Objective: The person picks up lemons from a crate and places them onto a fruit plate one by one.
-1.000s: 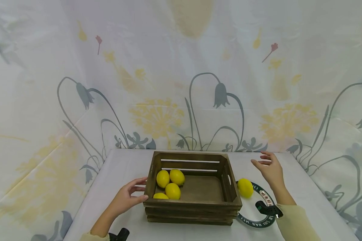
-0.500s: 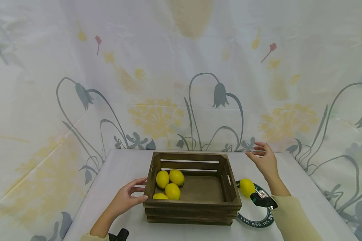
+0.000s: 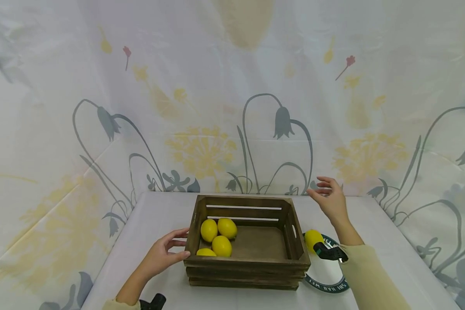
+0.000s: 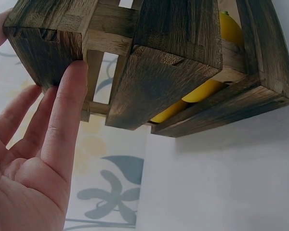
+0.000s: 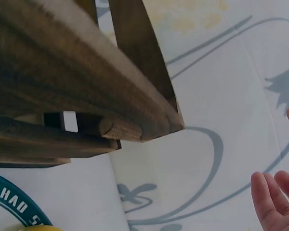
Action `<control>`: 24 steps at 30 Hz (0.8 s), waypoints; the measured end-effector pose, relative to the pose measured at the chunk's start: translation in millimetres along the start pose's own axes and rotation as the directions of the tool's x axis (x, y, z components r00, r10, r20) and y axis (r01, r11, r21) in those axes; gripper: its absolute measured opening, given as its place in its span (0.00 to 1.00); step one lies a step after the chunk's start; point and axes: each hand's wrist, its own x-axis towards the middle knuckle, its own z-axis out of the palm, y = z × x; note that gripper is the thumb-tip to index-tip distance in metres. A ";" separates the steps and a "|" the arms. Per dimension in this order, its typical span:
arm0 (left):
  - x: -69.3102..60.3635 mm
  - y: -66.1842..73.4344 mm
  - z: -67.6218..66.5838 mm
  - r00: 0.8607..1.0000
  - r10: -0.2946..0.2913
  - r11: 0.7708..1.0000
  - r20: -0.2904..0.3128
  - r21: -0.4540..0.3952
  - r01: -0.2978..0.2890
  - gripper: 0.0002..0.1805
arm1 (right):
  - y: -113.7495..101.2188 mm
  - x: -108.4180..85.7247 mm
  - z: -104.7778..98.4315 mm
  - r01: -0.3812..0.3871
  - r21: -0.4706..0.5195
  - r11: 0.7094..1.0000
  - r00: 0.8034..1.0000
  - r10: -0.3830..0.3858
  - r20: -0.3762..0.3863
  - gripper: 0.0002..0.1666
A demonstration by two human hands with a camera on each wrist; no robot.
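Note:
A dark wooden slatted crate [image 3: 248, 262] stands on the white table, with several lemons [image 3: 221, 246] grouped at its left end. My left hand [image 3: 160, 256] rests against the crate's left side, thumb near the front left corner. In the left wrist view its fingers [image 4: 67, 110] lie fairly straight against the slats. My right hand [image 3: 331, 202] is in the air beyond the crate's right side, fingers loosely bent and holding nothing. Below the right hand, another lemon [image 3: 312, 238] sits on a plate [image 3: 325, 287] with a dark green lettered rim, partly hidden by the black wrist camera.
The white table [image 3: 159, 206] ends against a floral-patterned cloth wall [image 3: 217, 107] behind the crate, with similar cloth on both sides. A black wrist camera [image 3: 331, 252] sits at the right sleeve and another wrist camera [image 3: 153, 302] at the left.
My right hand has moved left and slightly up and away, closer to the crate, still holding nothing. The left hand, crate and lemons look unchanged.

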 end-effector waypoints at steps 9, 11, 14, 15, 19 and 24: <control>-1.3 0.6 -0.4 1.000 0.010 1.000 0.000 0.007 -0.010 0.33 | -11.7 5.5 9.7 0.012 0.053 0.999 0.999 -0.014 0.034 0.33; -1.1 0.2 -0.3 1.000 0.010 1.000 -0.003 0.009 -0.009 0.33 | -15.0 7.2 12.5 0.025 0.067 0.997 0.999 -0.027 0.040 0.33; -0.6 -0.8 -0.5 1.000 0.005 1.000 -0.009 0.010 -0.005 0.33 | -19.6 9.9 16.6 0.048 0.079 0.996 0.998 -0.052 0.046 0.33; -0.6 -1.0 -0.6 1.000 0.006 1.000 -0.009 0.012 -0.006 0.32 | -21.1 10.5 18.0 0.055 0.079 0.995 0.997 -0.059 0.047 0.33; -0.6 -1.3 -0.9 1.000 0.020 1.000 0.001 0.008 -0.020 0.32 | -25.9 12.1 23.8 0.057 0.075 0.996 0.997 -0.061 0.057 0.32; -0.3 -0.8 -0.5 1.000 0.014 1.000 0.001 0.000 -0.014 0.33 | -31.0 14.1 32.8 0.047 0.098 0.994 0.996 -0.054 0.073 0.31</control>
